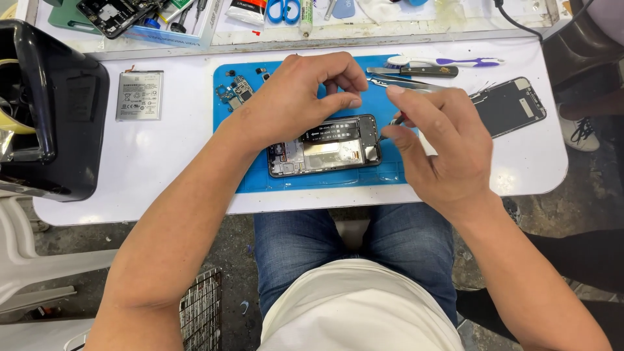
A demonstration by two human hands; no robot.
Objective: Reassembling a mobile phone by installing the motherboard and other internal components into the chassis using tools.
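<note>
A person sits at a white table (pixel 162 162) with both bare hands over an opened phone (pixel 323 145), which lies back-up and uncovered near the front edge of a blue work mat (pixel 312 179). The left hand (pixel 296 97) arches over the phone's upper edge, its fingers curled and its thumb stretched along the top of the phone, steadying it. The right hand (pixel 437 140) comes in from the right with its fingers pressed together around a thin tool (pixel 390 127); the tip of that tool touches the phone's right end. Small circuit parts (pixel 234 91) lie on the mat's upper left corner. Tweezers (pixel 406 82), a dark-handled tool (pixel 416 71) and a white and purple brush (pixel 448 62) rest along the mat's far edge. A detached phone screen (pixel 510 105) lies face-up just off the mat to the right. A flat silver battery (pixel 139 95) sits on the table to the left of the mat, and beside it, at the table's left end, stands a bulky black box (pixel 58 110). Blue-handled scissors (pixel 283 10) lie at the far side of the table.
</note>
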